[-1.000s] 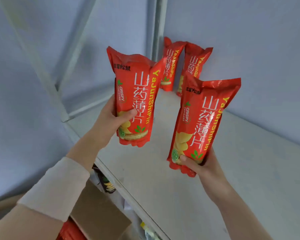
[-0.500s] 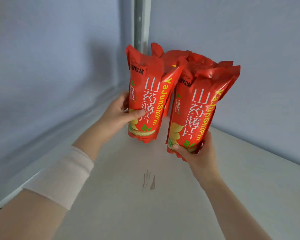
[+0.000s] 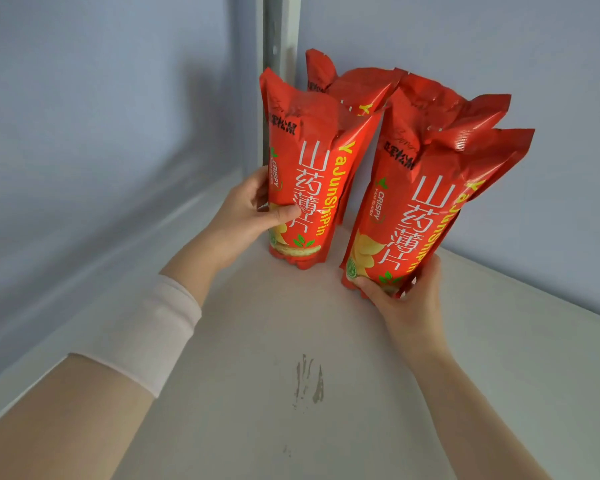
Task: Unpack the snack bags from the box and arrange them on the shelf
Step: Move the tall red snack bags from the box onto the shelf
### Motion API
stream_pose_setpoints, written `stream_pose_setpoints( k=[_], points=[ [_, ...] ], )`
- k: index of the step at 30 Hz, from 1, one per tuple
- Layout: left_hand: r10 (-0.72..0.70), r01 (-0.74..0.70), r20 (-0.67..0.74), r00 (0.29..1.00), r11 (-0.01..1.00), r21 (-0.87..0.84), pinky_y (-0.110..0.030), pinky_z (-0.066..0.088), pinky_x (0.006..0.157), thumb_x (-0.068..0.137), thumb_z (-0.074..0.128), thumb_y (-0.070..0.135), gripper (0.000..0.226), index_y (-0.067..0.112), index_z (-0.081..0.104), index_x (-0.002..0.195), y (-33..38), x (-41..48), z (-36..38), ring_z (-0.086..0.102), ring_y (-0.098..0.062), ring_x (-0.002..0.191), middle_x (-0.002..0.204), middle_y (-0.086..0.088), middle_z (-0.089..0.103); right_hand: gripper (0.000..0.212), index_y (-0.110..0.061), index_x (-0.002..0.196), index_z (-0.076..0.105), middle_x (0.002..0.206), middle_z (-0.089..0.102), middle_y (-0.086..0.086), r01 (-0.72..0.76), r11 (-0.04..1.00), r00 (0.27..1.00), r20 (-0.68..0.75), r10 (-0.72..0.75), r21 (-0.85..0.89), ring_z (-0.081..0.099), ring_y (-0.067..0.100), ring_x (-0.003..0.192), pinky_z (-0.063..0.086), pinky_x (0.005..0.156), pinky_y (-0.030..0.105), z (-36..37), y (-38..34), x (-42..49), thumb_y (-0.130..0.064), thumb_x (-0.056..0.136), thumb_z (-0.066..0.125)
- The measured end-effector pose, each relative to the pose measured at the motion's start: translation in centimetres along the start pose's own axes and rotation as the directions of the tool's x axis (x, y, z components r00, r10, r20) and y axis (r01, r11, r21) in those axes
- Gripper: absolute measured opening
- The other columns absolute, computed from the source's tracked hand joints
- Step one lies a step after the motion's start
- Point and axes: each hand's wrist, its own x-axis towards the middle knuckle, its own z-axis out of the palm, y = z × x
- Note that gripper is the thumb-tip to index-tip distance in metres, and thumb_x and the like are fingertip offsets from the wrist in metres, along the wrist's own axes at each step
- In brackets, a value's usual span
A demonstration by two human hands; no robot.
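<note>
One snack bag [image 3: 312, 174] is standing near the far corner of the shelf [image 3: 257, 341], and the left hand [image 3: 246, 216] is gripping its lower half, thumb lying across the front. A second snack bag [image 3: 423, 209], just beside it and leaning rightward, is being clutched at its bottom by the right hand [image 3: 407, 303]; whether its base is touching the shelf is unclear. Two more bags [image 3: 354, 84] are standing behind them, right in the corner, next to the upright post [image 3: 279, 36].

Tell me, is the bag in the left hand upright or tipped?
Upright: the bag has its sealed top up and base down by the shelf; the left hand grips it low.
</note>
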Motion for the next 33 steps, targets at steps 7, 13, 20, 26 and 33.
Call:
stream_pose_setpoints(
  k=[7, 13, 20, 26, 33],
  points=[
    [-0.035, 0.035, 0.004, 0.999, 0.999, 0.001, -0.010, 0.048, 0.079, 0.038, 0.081, 0.065, 0.080, 0.037, 0.052, 0.108, 0.4, 0.2, 0.2, 0.061, 0.008, 0.098, 0.101, 0.027, 0.066, 0.083, -0.019, 0.127, 0.033, 0.122, 0.045, -0.004, 0.029, 0.999, 0.999, -0.017, -0.030, -0.033, 0.049, -0.003, 0.101, 0.043, 0.073, 0.001, -0.2, 0.2, 0.5, -0.015, 0.061, 0.083],
    [-0.049, 0.049, 0.040, 0.998, 0.999, 0.000, -0.011, 0.049, 0.080, 0.034, 0.082, 0.067, 0.092, 0.033, 0.049, 0.113, 0.3, 0.6, 0.0, 0.061, 0.008, 0.097, 0.110, 0.020, 0.061, 0.084, -0.014, 0.130, 0.031, 0.122, 0.044, -0.005, 0.031, 0.999, 0.999, -0.017, -0.032, -0.042, 0.047, -0.009, 0.100, 0.041, 0.073, -0.003, -0.2, 0.3, 0.3, -0.016, 0.063, 0.083],
    [-0.097, 0.099, 0.090, 0.991, 0.995, -0.017, -0.017, 0.047, 0.087, 0.034, 0.083, 0.065, 0.091, 0.036, 0.048, 0.114, 0.2, 0.8, -0.2, 0.058, 0.002, 0.106, 0.115, 0.019, 0.059, 0.083, -0.018, 0.128, 0.031, 0.126, 0.043, -0.003, 0.025, 0.999, 0.999, -0.020, -0.026, -0.047, 0.046, -0.011, 0.101, 0.041, 0.072, -0.004, -0.1, 0.3, 0.2, -0.016, 0.063, 0.083],
    [-0.091, 0.095, 0.092, 0.992, 0.995, -0.042, -0.015, 0.046, 0.089, 0.046, 0.085, 0.041, 0.104, 0.021, 0.037, 0.136, 1.2, 0.0, 0.1, 0.054, -0.001, 0.113, 0.126, 0.010, 0.055, 0.096, -0.017, 0.138, 0.023, 0.137, 0.036, 0.003, 0.029, 0.997, 0.999, -0.029, -0.032, -0.077, 0.046, 0.005, 0.117, 0.047, 0.095, 0.025, -0.4, 0.3, -0.3, -0.013, 0.063, 0.084],
    [-0.004, 0.083, -0.199, 0.980, 0.916, 0.392, -0.020, 0.027, 0.106, 0.085, 0.067, 0.024, 0.061, 0.017, 0.040, 0.139, 3.9, -7.5, 0.1, 0.039, -0.008, 0.132, 0.142, 0.003, 0.044, 0.063, -0.005, 0.130, 0.043, 0.123, 0.045, 0.007, 0.242, 0.885, 0.966, 0.014, -0.258, -0.398, 0.042, 0.025, 0.117, 0.039, 0.101, 0.041, -1.9, -1.3, -6.1, -0.013, 0.076, 0.075]
  ],
)
